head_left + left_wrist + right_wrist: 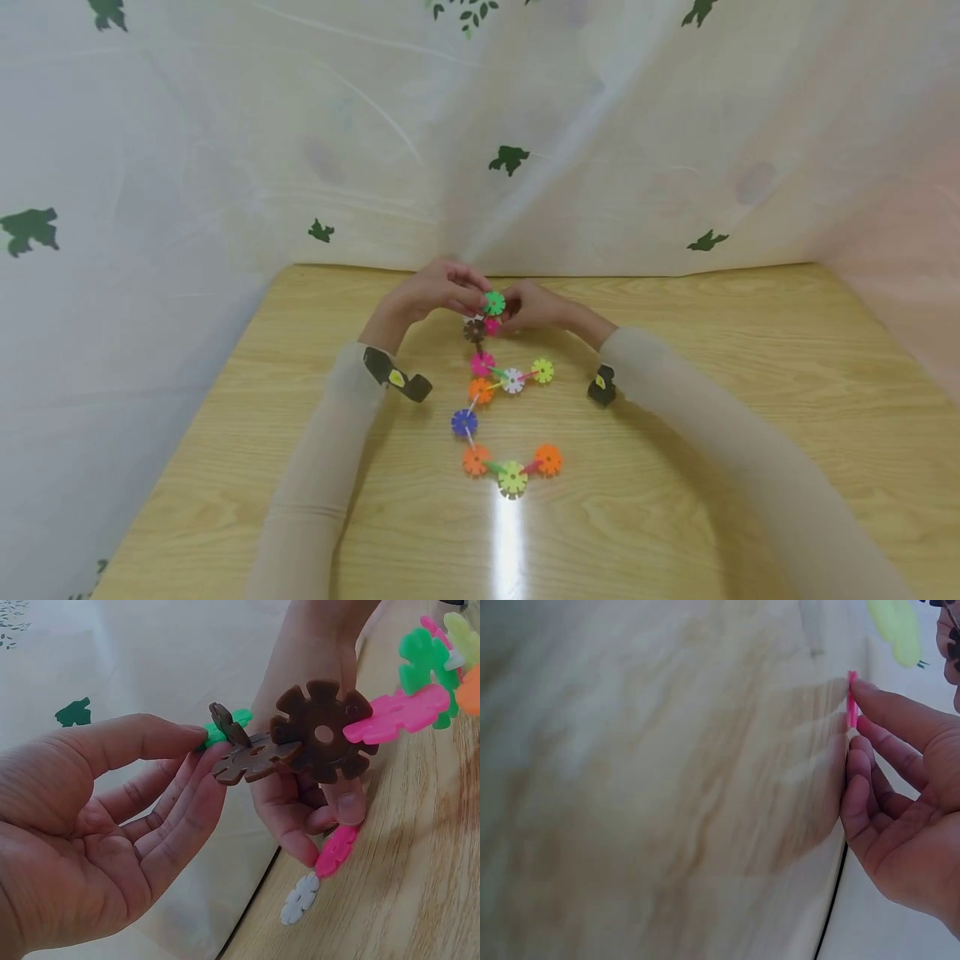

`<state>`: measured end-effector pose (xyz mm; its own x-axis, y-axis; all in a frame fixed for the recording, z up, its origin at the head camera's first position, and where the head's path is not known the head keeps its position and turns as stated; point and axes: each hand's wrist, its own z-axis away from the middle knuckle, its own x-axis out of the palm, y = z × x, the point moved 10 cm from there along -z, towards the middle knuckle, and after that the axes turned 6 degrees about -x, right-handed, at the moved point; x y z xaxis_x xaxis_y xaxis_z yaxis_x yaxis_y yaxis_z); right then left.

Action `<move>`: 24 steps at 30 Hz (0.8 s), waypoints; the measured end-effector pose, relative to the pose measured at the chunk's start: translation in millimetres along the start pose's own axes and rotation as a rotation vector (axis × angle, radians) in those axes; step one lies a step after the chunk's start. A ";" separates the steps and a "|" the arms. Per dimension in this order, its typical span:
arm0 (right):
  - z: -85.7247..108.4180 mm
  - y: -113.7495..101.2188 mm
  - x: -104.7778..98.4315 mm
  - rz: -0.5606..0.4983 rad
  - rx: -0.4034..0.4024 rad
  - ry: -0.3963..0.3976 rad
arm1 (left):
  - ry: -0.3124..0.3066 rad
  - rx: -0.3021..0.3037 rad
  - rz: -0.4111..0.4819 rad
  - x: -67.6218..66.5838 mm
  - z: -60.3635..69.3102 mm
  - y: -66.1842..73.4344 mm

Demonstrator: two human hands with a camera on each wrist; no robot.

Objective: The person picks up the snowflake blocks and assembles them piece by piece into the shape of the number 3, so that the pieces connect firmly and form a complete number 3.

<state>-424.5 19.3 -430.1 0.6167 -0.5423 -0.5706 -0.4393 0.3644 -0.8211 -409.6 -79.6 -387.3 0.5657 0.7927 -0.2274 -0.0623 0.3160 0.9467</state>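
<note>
At the far side of the table, my left hand [438, 290] pinches a green notched plastic disc [494, 302] between thumb and fingers. Brown notched discs [322, 733] join that green disc to a chain of interlocked discs on the table. My right hand [536, 306] holds a pink notched disc [336, 851] between thumb and finger, close beside the brown ones. A white disc [300, 898] is slotted to the pink one. In the right wrist view the pink disc [852, 699] appears edge-on at the fingertips.
The chain runs toward me on the wooden table [660, 517], through a blue disc [464, 422], to an orange disc [548, 459] at its near end. A side branch ends in a yellow disc [542, 371]. A pale curtain [600, 192] hangs behind the table.
</note>
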 end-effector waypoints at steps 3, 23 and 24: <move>-0.5 -3.5 0.8 0.003 -0.008 0.002 | -0.004 -0.008 -0.001 1.8 -0.6 -0.5; 14.0 7.2 -7.2 -0.078 0.119 -0.071 | 0.016 -0.028 0.003 5.8 -3.3 -4.5; 15.2 7.8 -8.0 -0.090 0.119 -0.071 | 0.020 -0.031 0.003 5.8 -3.9 -5.2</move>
<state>-422.9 38.0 -432.1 0.6962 -0.5238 -0.4909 -0.3023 0.4064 -0.8623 -409.1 -74.7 -394.5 0.5488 0.8038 -0.2295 -0.0899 0.3297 0.9398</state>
